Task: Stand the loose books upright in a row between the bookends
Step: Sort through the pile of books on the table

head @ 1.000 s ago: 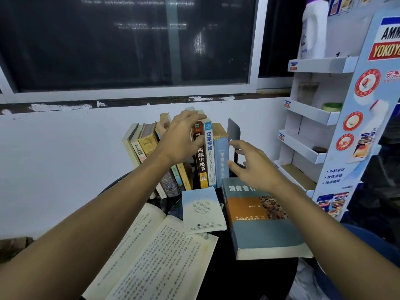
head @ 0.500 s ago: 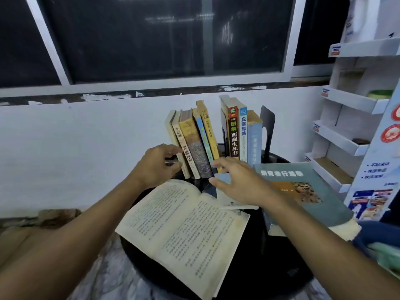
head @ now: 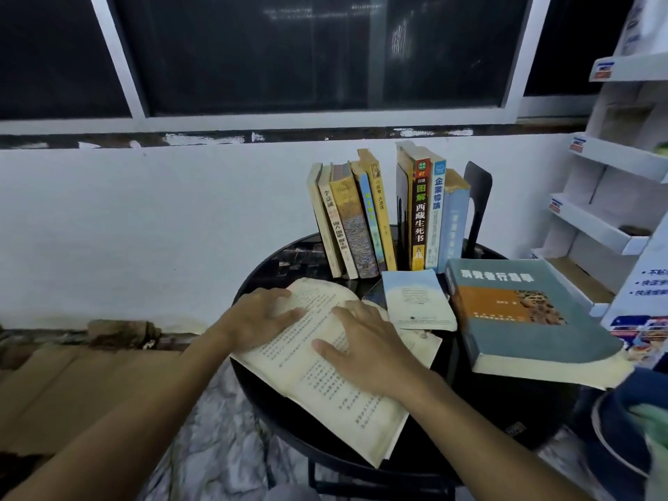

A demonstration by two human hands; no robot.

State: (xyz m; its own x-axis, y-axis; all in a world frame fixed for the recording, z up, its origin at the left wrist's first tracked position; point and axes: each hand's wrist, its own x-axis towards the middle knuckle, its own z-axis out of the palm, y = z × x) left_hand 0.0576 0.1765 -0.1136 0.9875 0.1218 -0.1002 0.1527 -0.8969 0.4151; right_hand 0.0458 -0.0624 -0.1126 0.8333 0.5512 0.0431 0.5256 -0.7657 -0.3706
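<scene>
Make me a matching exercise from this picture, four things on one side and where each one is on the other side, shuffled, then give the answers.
Things:
1. open book
2. thick grey-blue book
3. thin pale-blue booklet
4. black bookend

Places:
A. upright, just right of the standing books
B. flat under the left hand and right hand
C. closed, flat, farthest right of the four
D. flat between the two other lying books

Pairs: 1-B, 2-C, 3-D, 4-A

yellowed matt paper open book [head: 325, 359], glossy black table [head: 480, 399], matt dark metal bookend [head: 478, 200].
</scene>
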